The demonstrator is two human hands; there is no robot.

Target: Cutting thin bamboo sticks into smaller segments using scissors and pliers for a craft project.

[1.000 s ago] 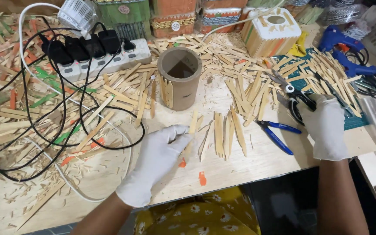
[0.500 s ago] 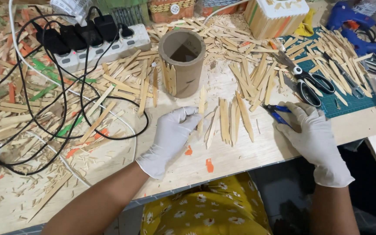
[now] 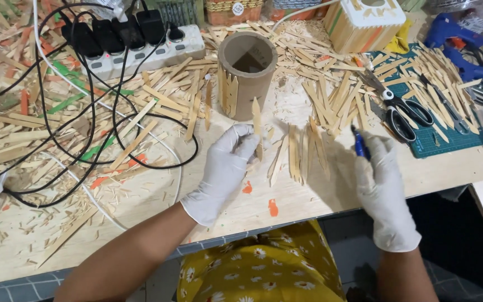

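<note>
Two gloved hands are seen above a wooden table [image 3: 286,207] littered with flat wooden sticks and shavings. A white power strip [image 3: 141,53] with black plugs is laid at the far left, and black cables [image 3: 93,140] are looped from it across the table top. A green cutting mat [image 3: 448,137] is set at the right, covered by pointed sticks, with black-handled scissors [image 3: 401,109] resting on its near edge. A blue glue gun [image 3: 459,47] is seen at the far right corner, and a small stick-built box [image 3: 364,22] is placed behind the mat. A cardboard tube [image 3: 247,78] is stood upright near the middle, with a few pointed sticks already fixed to its near side.

The left hand [image 3: 225,168] is closed in a pinch on a single pointed stick [image 3: 257,126], which is held upright between thumb and fingertips, just in front of the tube and apart from it. A row of loose pointed sticks [image 3: 300,154] is laid on the table just right of that hand, between the two hands. The right hand [image 3: 384,179] is curled around a blue-handled tool [image 3: 359,144], of which only the handle end is shown above the fingers; its kind cannot be told.
</note>
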